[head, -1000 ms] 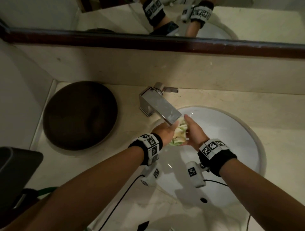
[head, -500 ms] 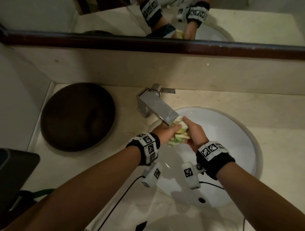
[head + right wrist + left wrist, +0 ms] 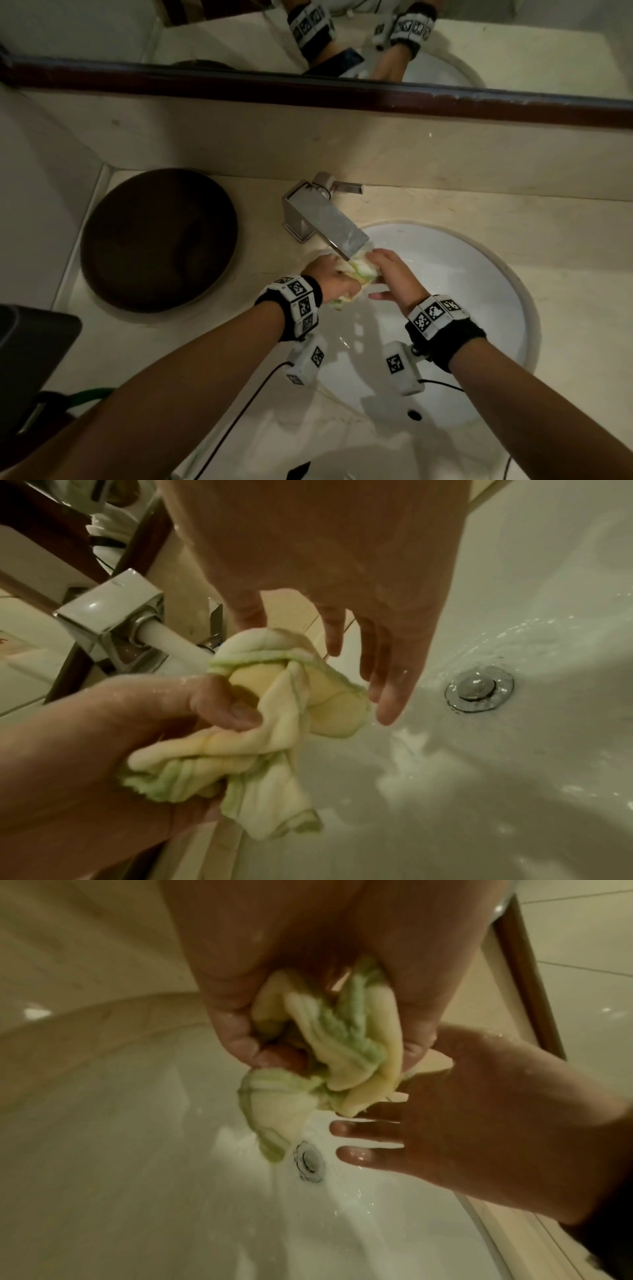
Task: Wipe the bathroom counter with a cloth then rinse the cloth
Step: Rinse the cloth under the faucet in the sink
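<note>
A wet yellow-green cloth (image 3: 359, 270) is bunched up in my left hand (image 3: 329, 277), just under the spout of the chrome faucet (image 3: 329, 222). In the left wrist view the fingers curl round the cloth (image 3: 342, 1047) and a tail hangs down above the drain (image 3: 308, 1161). My right hand (image 3: 394, 274) lies against the cloth's right side. Its fingers (image 3: 387, 696) are straight and touch the cloth (image 3: 274, 723) without gripping. Water runs from the spout (image 3: 174, 645) onto the cloth and into the white sink basin (image 3: 472, 274).
A beige counter (image 3: 513, 219) surrounds the basin. A large round dark brown dish (image 3: 159, 240) sits on the counter to the left of the faucet. A dark object (image 3: 30, 359) stands at the near left edge. A mirror with a dark wooden frame (image 3: 308, 85) runs behind.
Half a second ago my right hand was curled over the cloth; now its fingers are straight against it. My left hand has kept its grip under the spout.
</note>
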Demonstrator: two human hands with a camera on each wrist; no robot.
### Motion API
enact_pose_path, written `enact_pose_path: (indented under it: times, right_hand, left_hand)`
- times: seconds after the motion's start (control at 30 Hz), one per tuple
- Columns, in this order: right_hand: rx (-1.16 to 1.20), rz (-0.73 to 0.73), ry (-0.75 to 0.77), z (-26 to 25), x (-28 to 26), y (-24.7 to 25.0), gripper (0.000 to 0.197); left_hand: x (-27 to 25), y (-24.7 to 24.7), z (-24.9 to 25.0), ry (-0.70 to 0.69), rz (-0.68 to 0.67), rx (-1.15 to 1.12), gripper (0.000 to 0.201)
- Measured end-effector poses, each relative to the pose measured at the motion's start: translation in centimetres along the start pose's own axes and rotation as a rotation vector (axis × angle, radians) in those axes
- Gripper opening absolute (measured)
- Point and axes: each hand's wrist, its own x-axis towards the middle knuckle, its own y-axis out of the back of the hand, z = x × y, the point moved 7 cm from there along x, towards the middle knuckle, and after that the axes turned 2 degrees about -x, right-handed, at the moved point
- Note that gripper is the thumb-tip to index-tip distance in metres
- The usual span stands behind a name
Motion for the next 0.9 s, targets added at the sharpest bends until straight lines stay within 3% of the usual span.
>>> enact_pose_path:
  times: [0.07,0.13,0.27,0.33,0.43,0.57,0.7,0.8,0.9]
  right_hand:
    - [0.088,-0.060,-0.007,-0.1,0.1,-0.7,0.045]
    - [0.150,-0.106,-0.011,-0.4,-0.3,-1.4,0.030]
    - [0.246,0.018,-0.081,-0.1,0.1,-0.6,0.027]
    - [0.344,0.050,-0.097,0.0,0.6,-0.5,0.030]
    - [0.422,0.025,-0.079,-0.5,0.7,-0.9,0.023]
    - [0.326,0.003,-0.085,-0.6,0.5,-0.9,0.027]
    - [0.022,0.043,-0.115,-1.0,-0.1,0.3,0.021]
    - [0.144,-0.072,-0.315,0.8,-0.8,-0.1,0.046]
    - [0.274,-0.153,-0.363,1.0,-0.7,-1.3,0.060]
  left_hand:
    - [0.4,-0.2,-0.1,0.018,-0.020,0.009,0.031]
    - [0.7,-0.2,0.0,0.011,-0.007,-0.019,0.032]
    - [0.7,0.0,0.5,-0.051,0.064,-0.155,0.038]
    - [1.1,-0.7,0.1,-0.058,0.031,-0.225,0.054]
    - [1.6,-2.6,-1.0,-0.083,-0.085,-0.221,0.099]
    - [1.5,-2.5,-1.4,-0.117,-0.038,-0.191,0.083]
    - [1.4,-1.6,-1.2,-0.087,0.067,0.191,0.056]
    - [0.8,-1.2,1.0,-0.248,0.143,0.543,0.043]
    - [0.3,-2.5,2.6,-0.368,0.169,0.810,0.042]
